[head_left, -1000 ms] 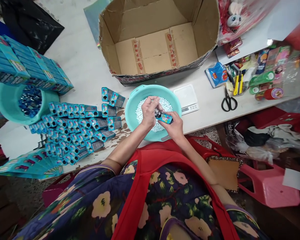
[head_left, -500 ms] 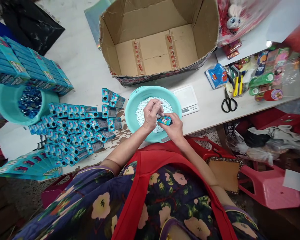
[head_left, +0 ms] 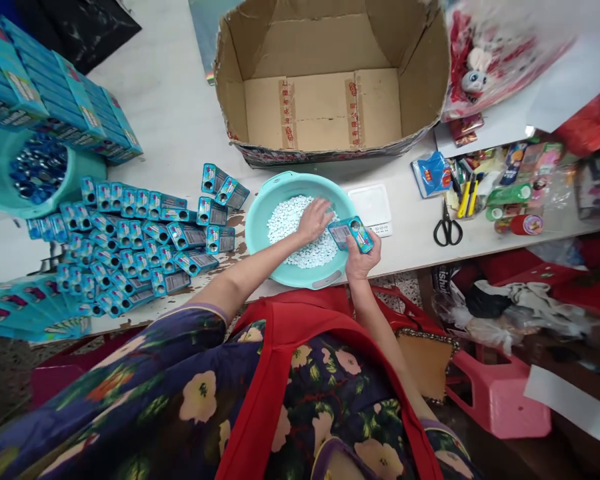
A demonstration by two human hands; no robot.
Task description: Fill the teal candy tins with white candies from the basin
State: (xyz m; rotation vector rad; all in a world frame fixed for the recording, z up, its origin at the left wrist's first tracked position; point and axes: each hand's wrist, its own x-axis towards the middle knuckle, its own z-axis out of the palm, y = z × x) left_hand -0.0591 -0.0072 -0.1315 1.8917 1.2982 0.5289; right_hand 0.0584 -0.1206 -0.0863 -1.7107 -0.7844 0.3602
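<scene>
A turquoise basin (head_left: 260, 250) stands at the table's front edge, holding a heap of small white pellets (head_left: 293, 217). Over that heap lies my left hand (head_left: 316, 221), its fingers stretched out and touching the pellets. At the basin's right rim my right hand (head_left: 363, 257) grips a small blue printed box (head_left: 353, 233) with a round dark hole in its face. Left of the basin, many similar blue boxes (head_left: 187, 235) lie in a close group, with round holes showing on several of them.
Behind the basin sits a large open cardboard box (head_left: 330, 157). A white digital scale (head_left: 373, 207) is beside the basin, with black scissors (head_left: 448, 230) and yellow cutters (head_left: 467, 195) farther right. At left are stacked blue cartons (head_left: 70, 107) and a tub (head_left: 87, 177) of shiny blue pieces.
My left hand has left the small blue box and come down onto the pellets. The right hand has moved right with the box, turning its holed face up. The view has shifted slightly.
</scene>
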